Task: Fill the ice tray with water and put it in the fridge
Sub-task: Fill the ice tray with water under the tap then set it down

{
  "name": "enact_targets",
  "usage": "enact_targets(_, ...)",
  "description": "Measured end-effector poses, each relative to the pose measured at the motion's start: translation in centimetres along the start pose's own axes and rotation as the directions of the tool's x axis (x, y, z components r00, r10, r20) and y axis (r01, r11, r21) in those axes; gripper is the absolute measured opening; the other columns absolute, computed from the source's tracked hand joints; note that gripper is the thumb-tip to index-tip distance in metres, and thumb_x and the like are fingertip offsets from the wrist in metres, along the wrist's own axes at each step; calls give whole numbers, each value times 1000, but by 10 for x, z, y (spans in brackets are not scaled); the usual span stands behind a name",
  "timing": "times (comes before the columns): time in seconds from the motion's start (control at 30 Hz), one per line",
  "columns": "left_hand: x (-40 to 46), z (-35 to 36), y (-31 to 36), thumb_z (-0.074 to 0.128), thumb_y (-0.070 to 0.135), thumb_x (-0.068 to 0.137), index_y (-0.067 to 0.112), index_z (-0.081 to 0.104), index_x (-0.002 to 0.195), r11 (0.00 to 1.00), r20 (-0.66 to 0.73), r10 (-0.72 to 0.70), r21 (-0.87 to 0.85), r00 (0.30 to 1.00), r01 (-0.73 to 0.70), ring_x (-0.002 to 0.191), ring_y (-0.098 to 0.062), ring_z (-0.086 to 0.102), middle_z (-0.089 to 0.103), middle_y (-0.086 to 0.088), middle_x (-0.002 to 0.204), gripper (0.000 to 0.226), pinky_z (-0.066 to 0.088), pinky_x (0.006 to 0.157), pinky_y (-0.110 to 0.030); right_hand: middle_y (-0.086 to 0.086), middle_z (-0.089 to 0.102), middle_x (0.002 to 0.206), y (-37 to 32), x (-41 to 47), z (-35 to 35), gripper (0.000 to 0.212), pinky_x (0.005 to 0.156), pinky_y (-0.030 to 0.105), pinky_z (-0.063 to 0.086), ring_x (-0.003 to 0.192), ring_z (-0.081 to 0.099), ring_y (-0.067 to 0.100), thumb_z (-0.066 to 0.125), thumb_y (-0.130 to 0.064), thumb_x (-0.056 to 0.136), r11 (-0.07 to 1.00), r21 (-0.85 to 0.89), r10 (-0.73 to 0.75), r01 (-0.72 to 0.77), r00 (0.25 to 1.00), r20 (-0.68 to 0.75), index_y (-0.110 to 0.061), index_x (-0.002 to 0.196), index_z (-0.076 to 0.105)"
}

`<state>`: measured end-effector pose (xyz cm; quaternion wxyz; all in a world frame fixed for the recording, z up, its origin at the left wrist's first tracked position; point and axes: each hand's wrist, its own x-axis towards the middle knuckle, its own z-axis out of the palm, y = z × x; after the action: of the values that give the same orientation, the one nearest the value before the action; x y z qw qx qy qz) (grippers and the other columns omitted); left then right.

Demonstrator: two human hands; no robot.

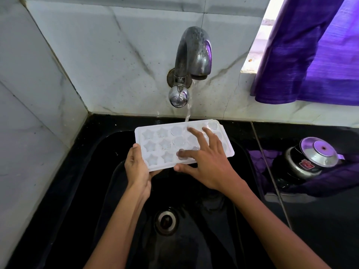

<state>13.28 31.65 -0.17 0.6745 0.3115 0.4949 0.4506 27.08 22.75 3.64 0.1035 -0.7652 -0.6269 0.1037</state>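
Over the black sink [108, 191]: one white ice tray [155, 146] with star- and flower-shaped cells, held roughly level beneath the tap [192, 55]. Water stream [188, 111] running from the spout onto the tray's far edge. Left hand [137, 167]: grip closed on the tray's near-left corner, thumb on top, fingers beneath. Right hand [207, 164]: fingers spread, resting flat across the tray's right half, not grasping. Drain [166, 220] below. Black worktop [320, 230], right: metal pressure cooker [310, 158]. Purple curtain [314, 55] above.
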Motion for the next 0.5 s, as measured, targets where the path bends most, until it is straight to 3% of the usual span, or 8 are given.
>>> enact_targets(0.07,1,0,0,37,36,101,26,58,92,1000,-4,-6,2,1000,6,86,-21,68,69,-3,99,25,59,65,-42,-10,0,159,1,-1,2,42,117,49,-6,144,-16,23,50,-63,84,1000,-16,-11,11,1000,-28,-42,119,60)
enact_targets(0.2,3,-2,0,37,36,101,26,59,94,1000,2,-17,6,1000,17,85,-20,69,70,-1,98,25,60,60,-38,-9,10,158,1,2,6,33,117,49,-4,144,-10,24,64,-62,74,1000,0,-4,4,987,-159,-37,95,72)
enact_targets(0.27,5,-2,0,36,36,102,23,59,98,1000,7,-18,16,1000,17,86,-20,69,70,-1,98,26,60,58,-37,-7,0,159,0,2,4,34,116,48,-11,142,-18,23,62,-61,77,1000,-26,-16,13,992,-127,-39,102,70)
enact_targets(0.37,7,-2,1,36,37,101,21,59,104,999,15,-12,36,1000,11,87,-20,70,71,-1,99,28,60,62,-40,-8,-15,158,-1,2,1,35,112,45,-21,140,-28,24,55,-57,85,997,-61,-38,36,999,-37,-41,115,64)
enact_targets(0.5,4,-2,-1,36,37,101,24,59,96,999,29,-16,44,999,15,91,-24,69,71,-2,99,27,58,74,-47,-10,-4,159,-2,3,-4,32,114,49,-17,142,-22,24,67,-61,71,998,-62,-18,11,994,-108,-37,91,72)
